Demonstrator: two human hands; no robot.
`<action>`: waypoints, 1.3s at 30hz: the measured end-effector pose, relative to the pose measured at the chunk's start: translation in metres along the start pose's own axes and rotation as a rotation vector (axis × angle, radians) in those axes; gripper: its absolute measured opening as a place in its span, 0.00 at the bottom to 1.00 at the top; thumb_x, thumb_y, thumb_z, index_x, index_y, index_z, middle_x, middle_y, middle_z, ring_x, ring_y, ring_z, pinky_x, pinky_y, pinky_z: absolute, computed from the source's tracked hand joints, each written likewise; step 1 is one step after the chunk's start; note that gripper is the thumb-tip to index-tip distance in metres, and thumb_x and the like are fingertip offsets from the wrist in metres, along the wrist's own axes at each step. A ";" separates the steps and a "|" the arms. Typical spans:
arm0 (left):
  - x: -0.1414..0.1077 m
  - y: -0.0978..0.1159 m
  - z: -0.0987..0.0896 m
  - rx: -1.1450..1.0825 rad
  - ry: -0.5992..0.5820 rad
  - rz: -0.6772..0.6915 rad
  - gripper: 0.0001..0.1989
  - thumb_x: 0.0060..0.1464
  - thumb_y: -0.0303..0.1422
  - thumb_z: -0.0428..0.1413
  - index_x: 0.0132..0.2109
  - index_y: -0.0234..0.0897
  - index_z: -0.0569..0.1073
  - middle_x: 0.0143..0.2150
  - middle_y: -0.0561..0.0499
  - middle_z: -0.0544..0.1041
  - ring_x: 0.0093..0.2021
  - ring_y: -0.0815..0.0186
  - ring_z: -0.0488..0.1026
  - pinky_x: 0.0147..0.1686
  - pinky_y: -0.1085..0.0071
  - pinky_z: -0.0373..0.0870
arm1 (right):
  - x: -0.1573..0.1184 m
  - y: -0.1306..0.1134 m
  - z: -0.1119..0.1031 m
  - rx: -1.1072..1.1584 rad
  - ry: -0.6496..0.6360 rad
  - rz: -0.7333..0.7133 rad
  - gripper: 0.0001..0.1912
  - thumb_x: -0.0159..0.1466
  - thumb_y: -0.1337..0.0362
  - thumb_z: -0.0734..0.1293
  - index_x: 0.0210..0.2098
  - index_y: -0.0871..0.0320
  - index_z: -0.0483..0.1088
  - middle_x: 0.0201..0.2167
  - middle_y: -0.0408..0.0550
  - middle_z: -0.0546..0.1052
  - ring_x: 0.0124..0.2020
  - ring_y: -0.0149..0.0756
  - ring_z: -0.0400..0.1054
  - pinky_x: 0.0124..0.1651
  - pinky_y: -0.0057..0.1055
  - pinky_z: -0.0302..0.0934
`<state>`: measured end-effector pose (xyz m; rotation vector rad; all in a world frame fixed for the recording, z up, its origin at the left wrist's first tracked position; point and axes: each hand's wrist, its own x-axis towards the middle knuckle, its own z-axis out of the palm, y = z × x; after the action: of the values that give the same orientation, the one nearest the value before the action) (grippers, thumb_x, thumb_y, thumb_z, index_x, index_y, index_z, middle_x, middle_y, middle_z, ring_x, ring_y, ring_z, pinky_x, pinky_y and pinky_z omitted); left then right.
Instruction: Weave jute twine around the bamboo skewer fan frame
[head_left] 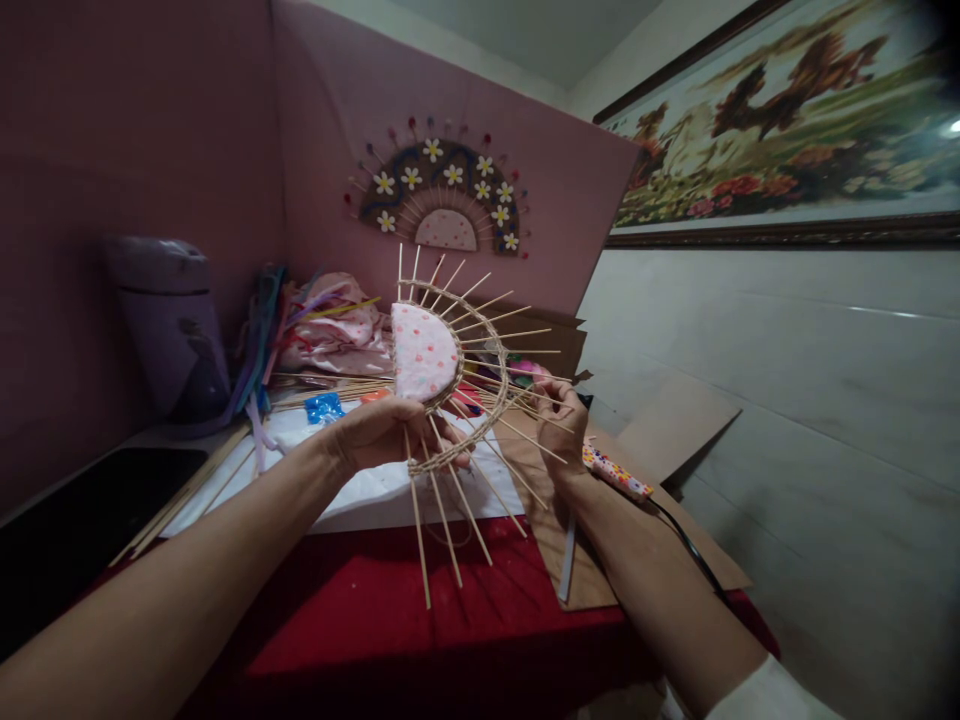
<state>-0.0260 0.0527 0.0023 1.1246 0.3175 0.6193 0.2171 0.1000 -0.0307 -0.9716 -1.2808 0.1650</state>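
Observation:
In the head view, my left hand (397,440) grips a half-round craft piece from below. It has a pink-spotted white fabric half-disc (425,352) with thin wooden sticks (472,520) fanning out from its curved edge. A band of twisted twine (501,365) runs in an arc across the sticks, apart from the half-disc. My right hand (561,420) is closed in a pinch at the sticks' outer ends on the right. Whether its fingertips hold a stick or a strand of twine is hidden. A loose loop of thin twine hangs under the piece.
A finished-looking flowered half-round piece (450,185) is on the pink panel behind. Brown cardboard (600,570) lies at right, with a flower-patterned corded tool (616,472). White sheet (360,515), blue packet (324,407), pipe cleaners (262,330) and a lilac container (169,330) are leftward.

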 end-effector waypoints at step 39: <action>0.002 -0.001 0.002 0.074 -0.027 0.002 0.19 0.39 0.23 0.49 0.41 0.29 0.72 0.36 0.41 0.79 0.38 0.58 0.76 0.40 0.64 0.68 | 0.003 0.003 -0.001 0.069 -0.079 0.048 0.10 0.55 0.58 0.65 0.30 0.60 0.68 0.26 0.45 0.70 0.27 0.33 0.65 0.32 0.31 0.62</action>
<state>-0.0235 0.0520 0.0024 1.2030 0.3181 0.5972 0.2202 0.1037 -0.0305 -0.9448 -1.3156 0.2857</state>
